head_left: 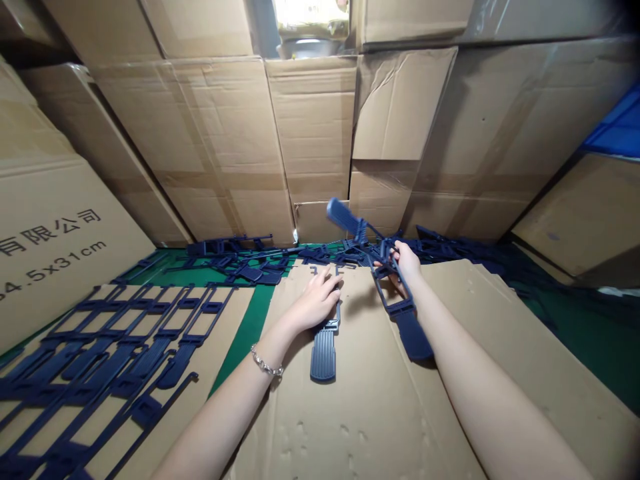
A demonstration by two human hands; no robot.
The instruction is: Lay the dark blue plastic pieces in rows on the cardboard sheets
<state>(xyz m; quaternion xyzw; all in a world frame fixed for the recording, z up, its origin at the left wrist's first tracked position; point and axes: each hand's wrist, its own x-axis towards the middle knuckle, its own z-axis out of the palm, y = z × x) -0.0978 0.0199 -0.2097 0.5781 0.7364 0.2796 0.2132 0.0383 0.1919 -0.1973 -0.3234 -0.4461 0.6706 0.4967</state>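
My left hand (316,299) lies with its fingers stretched over the upper part of a dark blue plastic frame piece (323,357). That piece rests on the cardboard sheet (360,413), its ribbed paddle end pointing toward me. To the right, my right hand (404,263) has its fingers closed around dark blue plastic frame pieces (411,333), lifted and tilted. One ribbed paddle end (343,215) sticks up to the far left of that hand, and another paddle hangs down near my forearm. How many pieces are in this grip, I cannot tell.
Rows of similar blue frames (145,333) lie on a cardboard sheet at the left. A heap of loose blue parts (245,260) runs along the back of the green surface (245,320). Stacked cardboard boxes (225,133) wall off the far side, with another box (50,220) at left.
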